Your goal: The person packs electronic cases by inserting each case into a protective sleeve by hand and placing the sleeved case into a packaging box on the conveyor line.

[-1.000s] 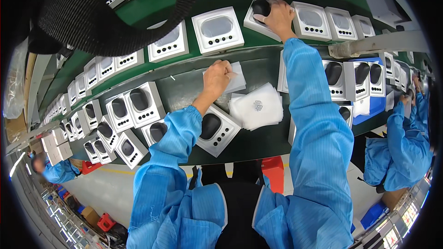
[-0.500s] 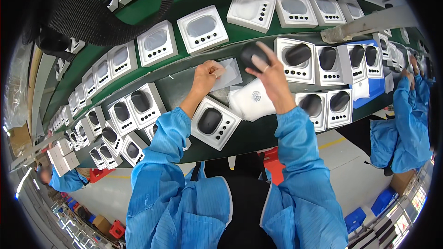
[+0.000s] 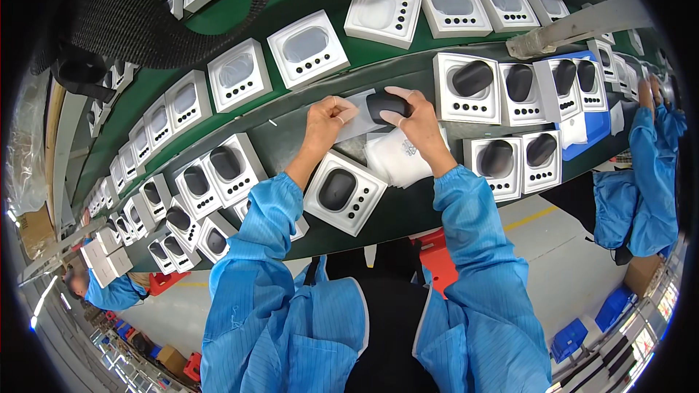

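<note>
Above the dark workbench, the right hand (image 3: 416,120) gripped a black oval plastic device (image 3: 386,105) while the left hand (image 3: 329,118) pinched a clear plastic sleeve (image 3: 358,121) (bagging stage), apparently requiring aligned insertion.

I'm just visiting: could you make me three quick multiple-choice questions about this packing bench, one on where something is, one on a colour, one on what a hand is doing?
1. Where is the white tray holding a dark oval piece?
A. between the forearms
B. on the floor
C. on the upper belt

2. What colour are the sleeves?
A. red
B. blue
C. yellow

3. What is the right hand doing?
A. resting flat and empty
B. gripping a black oval piece
C. holding a pen

Answers: 1 A, it lies near the bench edge between both arms; 2 B, both are blue; 3 B, its fingers wrap the piece beside the left hand.
</note>
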The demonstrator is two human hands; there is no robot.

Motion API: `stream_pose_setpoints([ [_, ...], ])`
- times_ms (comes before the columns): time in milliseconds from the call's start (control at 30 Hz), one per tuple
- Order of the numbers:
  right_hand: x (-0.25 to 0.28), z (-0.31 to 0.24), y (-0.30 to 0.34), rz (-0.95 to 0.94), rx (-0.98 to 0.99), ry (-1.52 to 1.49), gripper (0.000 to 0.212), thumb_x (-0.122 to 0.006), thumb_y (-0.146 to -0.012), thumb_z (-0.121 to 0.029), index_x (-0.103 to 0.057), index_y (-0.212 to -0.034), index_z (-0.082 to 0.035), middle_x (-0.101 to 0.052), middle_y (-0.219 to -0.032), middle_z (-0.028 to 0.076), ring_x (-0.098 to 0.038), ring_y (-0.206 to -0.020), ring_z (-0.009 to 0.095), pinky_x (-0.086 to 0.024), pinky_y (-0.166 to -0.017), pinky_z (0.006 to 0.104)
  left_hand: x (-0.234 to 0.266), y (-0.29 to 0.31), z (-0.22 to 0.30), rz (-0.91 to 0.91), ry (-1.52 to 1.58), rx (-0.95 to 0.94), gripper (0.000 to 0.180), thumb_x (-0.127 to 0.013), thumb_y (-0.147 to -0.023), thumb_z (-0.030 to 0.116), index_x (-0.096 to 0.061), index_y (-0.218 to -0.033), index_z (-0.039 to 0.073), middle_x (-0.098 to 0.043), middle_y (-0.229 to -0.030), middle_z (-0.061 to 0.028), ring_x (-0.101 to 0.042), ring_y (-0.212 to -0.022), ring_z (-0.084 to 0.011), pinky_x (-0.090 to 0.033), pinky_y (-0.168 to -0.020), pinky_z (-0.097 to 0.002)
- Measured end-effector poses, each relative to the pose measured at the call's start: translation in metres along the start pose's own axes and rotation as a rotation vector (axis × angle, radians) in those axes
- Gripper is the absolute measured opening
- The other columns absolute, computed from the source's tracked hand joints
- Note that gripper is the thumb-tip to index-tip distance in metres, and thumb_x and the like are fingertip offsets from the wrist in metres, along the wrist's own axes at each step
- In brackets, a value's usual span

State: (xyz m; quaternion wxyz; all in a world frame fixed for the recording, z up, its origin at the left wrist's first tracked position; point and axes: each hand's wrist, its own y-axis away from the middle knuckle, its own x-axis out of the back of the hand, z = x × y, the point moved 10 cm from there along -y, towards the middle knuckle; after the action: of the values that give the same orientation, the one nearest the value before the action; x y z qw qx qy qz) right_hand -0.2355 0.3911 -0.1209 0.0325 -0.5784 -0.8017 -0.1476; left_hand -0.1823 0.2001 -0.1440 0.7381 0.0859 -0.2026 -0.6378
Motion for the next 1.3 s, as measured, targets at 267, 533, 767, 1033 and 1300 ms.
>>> stream_pose_setpoints([
  [267,-0.017,0.013,-0.007,-0.160,-0.218,-0.336,0.046,-0.075,-0.075,0.000,-0.061,-0.118,-0.002,-0.065,-0.105,0.012,-0.063,-0.092,0.016,-0.051,-0.080,0.0260,0.002,-0.005,0.024,-0.009,-0.153,-0.091,0.022,-0.076,-0.078,0.005,-0.066,-0.097,0.000,-0.066,-0.079,-0.0045,-0.059,-0.068,-0.0104,-0.050,-0.067,-0.0261],
  [533,0.005,-0.034,-0.013,-0.084,-0.009,-0.533,0.039,-0.068,-0.081,0.005,-0.062,-0.119,-0.002,-0.062,-0.115,0.010,-0.061,-0.102,0.017,-0.048,-0.095,0.0280,-0.014,0.001,0.056,-0.350,-0.163,0.252,0.033,-0.078,-0.077,0.015,-0.066,-0.104,0.001,-0.068,-0.094,-0.0052,-0.063,-0.081,-0.0120,-0.050,-0.076,-0.0268],
  [767,0.010,-0.073,-0.003,-0.099,0.204,-0.386,0.038,-0.066,-0.087,-0.003,-0.058,-0.125,0.000,-0.060,-0.123,0.011,-0.057,-0.112,0.017,-0.045,-0.097,0.0285,-0.022,0.023,0.081,-0.346,0.275,0.287,0.030,-0.076,-0.078,0.008,-0.066,-0.104,-0.002,-0.069,-0.094,-0.0082,-0.065,-0.082,-0.0139,-0.051,-0.076,-0.0258],
  [1033,0.016,-0.115,0.006,-0.132,0.240,-0.552,0.060,-0.080,-0.073,-0.017,-0.056,-0.127,-0.003,-0.060,-0.122,0.009,-0.056,-0.113,0.020,-0.044,-0.102,0.0346,-0.024,0.035,0.102,-0.362,0.548,0.334,0.028,-0.075,-0.080,0.012,-0.066,-0.105,0.000,-0.068,-0.096,-0.0067,-0.065,-0.083,-0.0144,-0.052,-0.079,-0.0268],
  [1300,0.029,-0.135,0.009,-0.150,0.438,-0.267,0.060,-0.080,-0.070,-0.012,-0.058,-0.126,-0.007,-0.060,-0.124,0.009,-0.058,-0.111,0.021,-0.047,-0.099,0.0353,-0.025,0.038,0.129,-0.360,0.492,0.267,0.027,-0.076,-0.080,0.013,-0.067,-0.103,0.002,-0.067,-0.093,-0.0042,-0.063,-0.082,-0.0107,-0.051,-0.076,-0.0247],
])
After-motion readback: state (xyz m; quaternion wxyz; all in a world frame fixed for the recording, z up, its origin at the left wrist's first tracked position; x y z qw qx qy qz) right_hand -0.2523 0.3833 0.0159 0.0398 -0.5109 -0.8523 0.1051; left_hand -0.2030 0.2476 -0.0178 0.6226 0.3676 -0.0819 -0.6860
